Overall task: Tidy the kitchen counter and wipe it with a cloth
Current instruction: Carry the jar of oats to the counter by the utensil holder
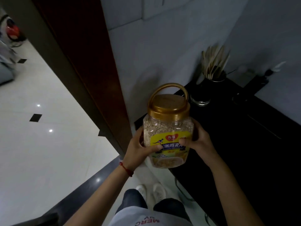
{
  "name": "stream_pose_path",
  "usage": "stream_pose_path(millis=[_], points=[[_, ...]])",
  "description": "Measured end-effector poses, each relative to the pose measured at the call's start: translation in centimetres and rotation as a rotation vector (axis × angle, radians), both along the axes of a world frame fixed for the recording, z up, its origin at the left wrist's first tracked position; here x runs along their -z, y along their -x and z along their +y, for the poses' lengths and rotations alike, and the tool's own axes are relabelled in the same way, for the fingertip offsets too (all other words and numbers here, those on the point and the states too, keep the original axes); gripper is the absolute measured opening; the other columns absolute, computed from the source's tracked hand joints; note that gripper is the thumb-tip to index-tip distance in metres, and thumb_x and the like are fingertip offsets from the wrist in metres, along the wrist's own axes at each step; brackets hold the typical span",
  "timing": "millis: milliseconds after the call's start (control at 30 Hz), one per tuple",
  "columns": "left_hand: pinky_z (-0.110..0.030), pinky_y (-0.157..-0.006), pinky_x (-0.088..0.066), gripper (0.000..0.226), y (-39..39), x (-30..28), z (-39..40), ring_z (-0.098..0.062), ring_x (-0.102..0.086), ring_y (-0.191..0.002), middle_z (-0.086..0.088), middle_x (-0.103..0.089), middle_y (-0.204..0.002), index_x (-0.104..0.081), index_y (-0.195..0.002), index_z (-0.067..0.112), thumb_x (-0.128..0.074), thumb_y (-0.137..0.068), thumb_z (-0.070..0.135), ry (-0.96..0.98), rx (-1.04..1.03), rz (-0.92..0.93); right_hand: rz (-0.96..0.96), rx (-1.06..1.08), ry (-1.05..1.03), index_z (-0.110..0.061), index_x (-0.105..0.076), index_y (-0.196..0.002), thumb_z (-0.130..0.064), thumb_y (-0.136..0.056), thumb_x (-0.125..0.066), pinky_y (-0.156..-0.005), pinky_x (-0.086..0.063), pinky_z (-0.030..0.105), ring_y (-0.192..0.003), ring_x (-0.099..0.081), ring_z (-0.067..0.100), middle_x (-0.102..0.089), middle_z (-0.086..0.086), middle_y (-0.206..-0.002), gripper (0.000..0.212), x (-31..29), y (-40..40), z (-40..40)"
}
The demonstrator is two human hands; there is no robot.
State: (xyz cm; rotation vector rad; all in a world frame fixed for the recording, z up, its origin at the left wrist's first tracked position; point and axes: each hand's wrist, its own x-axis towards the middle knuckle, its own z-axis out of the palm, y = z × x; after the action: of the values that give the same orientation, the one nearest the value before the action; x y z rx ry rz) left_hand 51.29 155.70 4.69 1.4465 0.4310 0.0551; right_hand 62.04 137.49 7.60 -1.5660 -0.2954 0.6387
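Note:
A clear plastic jar of oats [168,128] with a gold lid, a gold carrying handle and a yellow label is held upright in the air, just off the left end of the black counter [244,152]. My left hand [140,149] grips its left side, thumb across the label. My right hand [197,141] grips its right side, thumb on the label too. No cloth is in view.
A dark holder full of chopsticks [215,69] stands at the counter's far corner by the white wall, with a glass [200,100] in front of it. A dark wooden door frame [84,62] rises on the left. Glossy white floor [40,136] lies beyond it.

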Motion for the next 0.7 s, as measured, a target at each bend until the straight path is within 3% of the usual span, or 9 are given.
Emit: stream_pose_path(millis=[67, 233, 333, 467, 533, 633, 700], points=[[-0.015, -0.071, -0.054, 0.087, -1.2, 0.4, 0.0, -0.007, -0.068, -0.093, 0.006, -0.07, -0.1, -0.051, -0.114, 0.017, -0.084, -0.04, 0.05, -0.017, 0.001, 0.006, 0.0, -0.024, 0.009, -0.037, -0.052, -0.115, -0.05, -0.029, -0.089, -0.074, -0.054, 0.018, -0.103, -0.064, 0.006, -0.064, -0.005, -0.114, 0.094, 0.3, -1.7, 0.0], [-0.016, -0.077, -0.054, 0.109, -3.8, 1.5, -0.7, -0.007, -0.065, -0.102, -0.004, -0.063, -0.116, -0.04, -0.127, 0.001, -0.086, -0.039, 0.046, -0.044, -0.022, 0.023, 0.01, -0.124, 0.03, -0.03, -0.04, -0.132, -0.044, -0.028, -0.091, -0.083, -0.054, 0.02, -0.112, -0.059, 0.004, -0.058, -0.005, -0.124, 0.116, 1.4, -5.7, -0.2], [-0.024, -0.088, -0.053, 0.114, -4.9, 2.4, -1.3, -0.014, -0.06, -0.113, -0.008, -0.058, -0.128, -0.036, -0.133, 0.009, -0.087, -0.039, 0.049, -0.069, -0.059, 0.054, 0.064, -0.176, 0.016, -0.032, -0.036, -0.132, -0.037, -0.027, -0.093, -0.081, -0.053, 0.017, -0.11, -0.059, -0.001, -0.058, -0.01, -0.122, 0.12, 2.4, -7.8, -0.5], [-0.036, -0.102, -0.047, 0.124, -5.6, 3.4, -2.3, -0.015, -0.052, -0.122, -0.004, -0.051, -0.135, -0.027, -0.14, 0.018, -0.081, -0.038, 0.062, -0.208, -0.128, 0.096, 0.099, -0.235, 0.03, -0.017, -0.033, -0.14, -0.028, -0.029, -0.093, -0.087, -0.049, 0.013, -0.111, -0.057, -0.005, -0.066, -0.023, -0.113, 0.126, 4.0, -9.3, -0.7], [-0.028, -0.102, -0.045, 0.124, -6.0, 3.6, -2.6, -0.014, -0.05, -0.124, -0.003, -0.049, -0.137, -0.025, -0.14, 0.02, -0.076, -0.039, 0.067, -0.284, -0.16, 0.101, 0.106, -0.232, 0.016, -0.014, -0.033, -0.139, -0.02, -0.031, -0.092, -0.085, -0.049, 0.01, -0.108, -0.057, -0.008, -0.066, -0.028, -0.11, 0.123, 4.8, -9.9, -0.7], [-0.013, -0.098, -0.044, 0.12, -6.9, 3.6, -2.9, -0.011, -0.05, -0.123, 0.001, -0.048, -0.138, -0.026, -0.14, 0.025, -0.075, -0.039, 0.068, -0.296, -0.221, 0.093, 0.117, -0.171, 0.01, -0.029, -0.044, -0.125, -0.033, -0.03, -0.093, -0.089, -0.049, 0.012, -0.108, -0.058, -0.008, -0.067, -0.026, -0.107, 0.107, 5.9, -10.7, -0.4], [-0.018, -0.1, -0.043, 0.118, -7.8, 3.4, -3.2, -0.009, -0.048, -0.124, 0.004, -0.047, -0.137, -0.026, -0.138, 0.03, -0.075, -0.038, 0.068, -0.277, -0.285, 0.088, 0.078, -0.123, 0.027, -0.036, -0.051, -0.118, -0.035, -0.036, -0.092, -0.098, -0.045, 0.016, -0.111, -0.057, -0.005, -0.065, -0.024, -0.11, 0.092, 6.4, -11.2, -0.1]])
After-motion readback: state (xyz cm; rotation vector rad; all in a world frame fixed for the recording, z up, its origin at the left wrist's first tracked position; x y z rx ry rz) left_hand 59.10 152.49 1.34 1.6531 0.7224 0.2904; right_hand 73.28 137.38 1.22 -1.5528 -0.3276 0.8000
